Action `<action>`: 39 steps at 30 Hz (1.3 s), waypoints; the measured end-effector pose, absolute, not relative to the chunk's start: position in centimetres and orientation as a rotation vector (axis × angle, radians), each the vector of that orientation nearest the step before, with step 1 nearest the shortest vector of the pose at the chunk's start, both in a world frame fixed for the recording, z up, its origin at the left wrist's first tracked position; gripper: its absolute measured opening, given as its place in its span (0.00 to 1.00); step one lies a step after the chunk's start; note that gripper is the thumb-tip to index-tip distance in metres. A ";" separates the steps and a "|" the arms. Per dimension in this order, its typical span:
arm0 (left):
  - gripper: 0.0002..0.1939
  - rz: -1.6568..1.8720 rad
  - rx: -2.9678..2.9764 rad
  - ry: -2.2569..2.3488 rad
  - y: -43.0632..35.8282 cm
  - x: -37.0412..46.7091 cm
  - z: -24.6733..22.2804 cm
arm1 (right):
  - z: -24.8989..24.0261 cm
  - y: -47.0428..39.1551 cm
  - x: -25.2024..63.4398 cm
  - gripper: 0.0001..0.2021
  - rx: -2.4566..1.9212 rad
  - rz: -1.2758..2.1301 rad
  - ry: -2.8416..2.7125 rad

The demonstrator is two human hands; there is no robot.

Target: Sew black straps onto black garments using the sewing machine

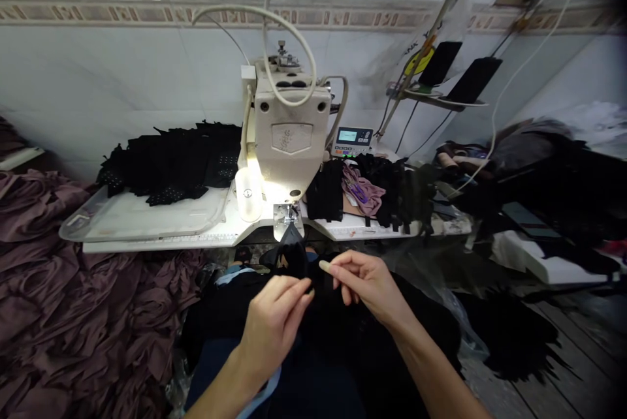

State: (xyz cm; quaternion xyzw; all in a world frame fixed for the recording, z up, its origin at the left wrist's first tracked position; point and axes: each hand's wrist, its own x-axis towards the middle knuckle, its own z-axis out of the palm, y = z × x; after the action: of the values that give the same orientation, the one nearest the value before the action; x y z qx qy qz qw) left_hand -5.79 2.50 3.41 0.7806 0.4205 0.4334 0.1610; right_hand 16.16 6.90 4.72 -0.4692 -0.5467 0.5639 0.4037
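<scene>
A piece of black fabric (292, 246) hangs from the needle area of a white sewing machine (287, 138), its narrow upper end beneath the lit presser foot (289, 212). My left hand (279, 314) pinches a lower part of this fabric between thumb and fingertips. To its right, my right hand (366, 279) has thumb and forefinger pressed together, the other fingers curled. Dark cloth behind the right fingertips blends with whatever they may hold, so I cannot make that out. More black cloth covers the lap below both hands.
Black cut pieces (181, 158) lie on a clear plastic tray (147, 217) at left. Mauve fabric (98, 314) is heaped lower left. A control panel (351, 139) and black bundles (326, 190) sit right of the machine. Thread cones (475, 79) stand on a rack.
</scene>
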 end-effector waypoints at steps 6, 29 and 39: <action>0.19 1.363 2.838 1.733 6.3 -5.6 4.2 | 2.9 5.7 14.3 0.21 -1.195 1.692 -1.478; 0.24 1.526 2.875 1.361 8.9 -7.1 3.6 | 5.1 14.2 9.9 0.21 -1.080 1.254 -1.116; 0.27 1.424 2.879 1.289 9.5 -6.5 4.1 | -0.3 8.9 10.2 0.22 -1.024 1.261 -1.180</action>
State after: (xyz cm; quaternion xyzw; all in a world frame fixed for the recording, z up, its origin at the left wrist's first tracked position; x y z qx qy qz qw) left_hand -6.55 9.49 4.13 0.8213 0.3677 0.4061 -0.1589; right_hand 10.20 8.86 -0.27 -0.4301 -0.4960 0.5297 0.5370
